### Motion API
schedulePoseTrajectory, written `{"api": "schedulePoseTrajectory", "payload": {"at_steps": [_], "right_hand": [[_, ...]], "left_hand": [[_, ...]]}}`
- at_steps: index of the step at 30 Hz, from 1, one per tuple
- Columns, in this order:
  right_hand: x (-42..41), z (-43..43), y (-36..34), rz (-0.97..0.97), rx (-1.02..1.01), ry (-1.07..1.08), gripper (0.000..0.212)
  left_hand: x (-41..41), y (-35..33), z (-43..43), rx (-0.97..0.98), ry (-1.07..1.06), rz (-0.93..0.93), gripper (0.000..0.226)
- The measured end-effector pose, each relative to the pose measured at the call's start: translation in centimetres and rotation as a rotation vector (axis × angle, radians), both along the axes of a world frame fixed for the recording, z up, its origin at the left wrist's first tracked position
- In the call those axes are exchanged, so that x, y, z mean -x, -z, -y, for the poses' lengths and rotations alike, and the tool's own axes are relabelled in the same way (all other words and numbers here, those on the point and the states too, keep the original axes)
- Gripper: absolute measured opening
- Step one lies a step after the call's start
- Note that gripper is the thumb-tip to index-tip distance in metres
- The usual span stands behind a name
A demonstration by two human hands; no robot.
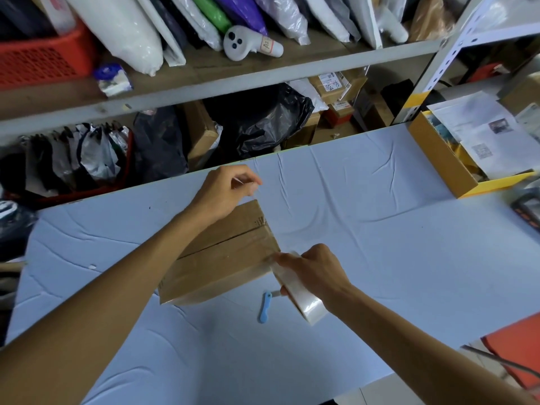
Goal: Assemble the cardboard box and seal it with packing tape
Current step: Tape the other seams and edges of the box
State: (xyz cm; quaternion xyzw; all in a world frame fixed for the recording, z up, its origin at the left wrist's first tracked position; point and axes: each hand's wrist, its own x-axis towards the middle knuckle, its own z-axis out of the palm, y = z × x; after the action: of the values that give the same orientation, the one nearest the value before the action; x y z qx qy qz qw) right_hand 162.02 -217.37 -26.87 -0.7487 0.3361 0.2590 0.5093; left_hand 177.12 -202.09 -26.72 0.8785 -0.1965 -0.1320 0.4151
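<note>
Brown cardboard box: your left hand grip pinched a clear tape strip, right hand grip curled round the translucent tape roll. Risk was slack strip twisting, sticking to itself.

A surface draped in wrinkled pale blue cloth fills the middle and lower frame. Behind it, across the top, runs a grey metal shelf packed with white, purple and green plastic-wrapped bundles, with a red basket at the upper left. Below the shelf sit black bags and brown cartons. At the right edge an open carton holding printed papers rests on the surface. The light is soft and even.
</note>
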Motion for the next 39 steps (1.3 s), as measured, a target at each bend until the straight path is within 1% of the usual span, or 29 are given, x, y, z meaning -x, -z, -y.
{"api": "schedulePoseTrajectory", "payload": {"at_steps": [1, 3, 7, 15, 18, 20, 24, 28, 31, 34, 39], "right_hand": [[-0.1, 0.0, 0.1, 0.002, -0.003, 0.002, 0.056], [-0.3, 0.1, 0.2, 0.01, 0.009, -0.011, 0.055], [-0.6, 0.1, 0.1, 0.019, -0.011, -0.005, 0.054], [-0.4, 0.2, -1.0, 0.031, -0.097, 0.051, 0.054], [-0.2, 0.4, -1.4, 0.035, -0.069, 0.011, 0.045], [0.0, 0.8, -1.6, 0.058, -0.048, -0.015, 0.036], [0.2, 1.3, -1.7, 0.101, -0.042, -0.051, 0.029], [0.3, 1.4, -1.6, 0.136, -0.04, -0.086, 0.029], [0.2, 1.3, -1.6, 0.109, -0.087, -0.094, 0.027], [-0.1, 1.5, -1.1, 0.069, -0.127, -0.105, 0.038], [-0.8, 2.2, -0.5, 0.027, -0.046, -0.185, 0.057]], "left_hand": [[0.2, -0.2, 0.2, 0.011, 0.067, 0.006, 0.011], [0.3, -0.4, 0.3, -0.043, 0.166, 0.002, 0.013], [0.0, -0.1, -0.2, -0.186, 0.271, 0.02, 0.013], [-0.1, 0.1, -0.3, -0.262, 0.356, 0.089, 0.013], [-0.2, 0.2, -0.3, -0.302, 0.381, 0.104, 0.014], [-0.2, 0.4, -0.3, -0.272, 0.379, 0.102, 0.014], [0.1, 0.9, -0.8, -0.113, 0.319, 0.01, 0.022], [0.1, 1.1, -0.8, -0.094, 0.271, -0.022, 0.021], [0.1, 0.8, -0.5, -0.109, 0.282, -0.053, 0.019], [0.1, 0.5, 0.0, -0.139, 0.285, -0.068, 0.017], [0.2, 0.3, 0.3, -0.146, 0.27, -0.088, 0.021]]}}
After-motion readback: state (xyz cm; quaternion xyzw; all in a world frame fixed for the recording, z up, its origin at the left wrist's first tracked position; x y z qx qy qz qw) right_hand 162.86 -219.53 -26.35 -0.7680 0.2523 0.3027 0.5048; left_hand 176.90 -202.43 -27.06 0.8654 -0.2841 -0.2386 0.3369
